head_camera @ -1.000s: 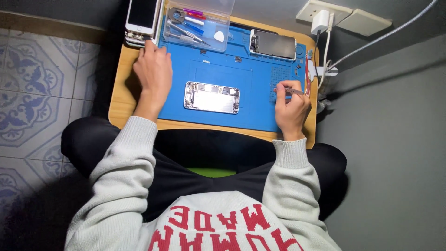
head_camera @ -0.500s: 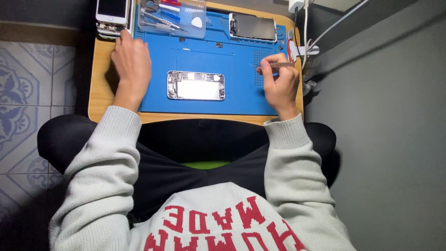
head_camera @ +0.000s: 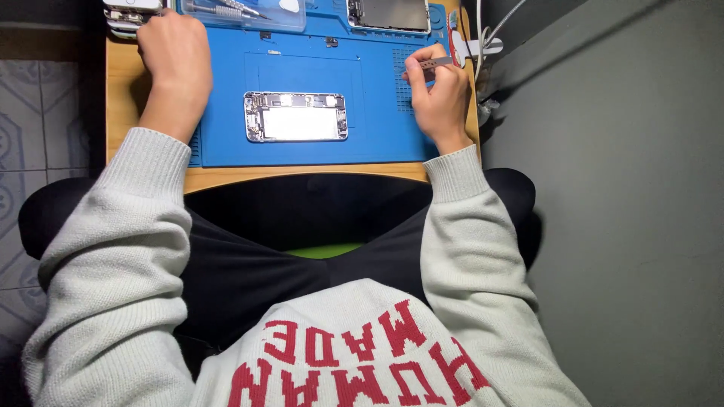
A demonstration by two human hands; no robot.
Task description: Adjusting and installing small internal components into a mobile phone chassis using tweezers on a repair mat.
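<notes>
An opened phone body [head_camera: 296, 117] lies flat in the middle of a blue work mat [head_camera: 226, 143] on a small wooden table [head_camera: 121, 83]. My left hand [head_camera: 175, 60] rests as a loose fist on the mat's left side, holding nothing that I can see. My right hand [head_camera: 437, 94] is at the mat's right side, with its fingers pinched on metal tweezers [head_camera: 436, 63] whose tips point left over a grid patch of the mat. Both hands are clear of the phone body.
A clear plastic tray [head_camera: 249, 11] with tools sits at the mat's far edge. A detached phone screen [head_camera: 388, 13] lies to its right. Stacked phones [head_camera: 128, 11] sit at the far left corner. White cables [head_camera: 483, 45] hang off the table's right side. My lap is below the table.
The view has tipped down, so the table sits higher in the frame. My right hand has lifted the tweezers slightly. My left hand stays on the mat's left side.
</notes>
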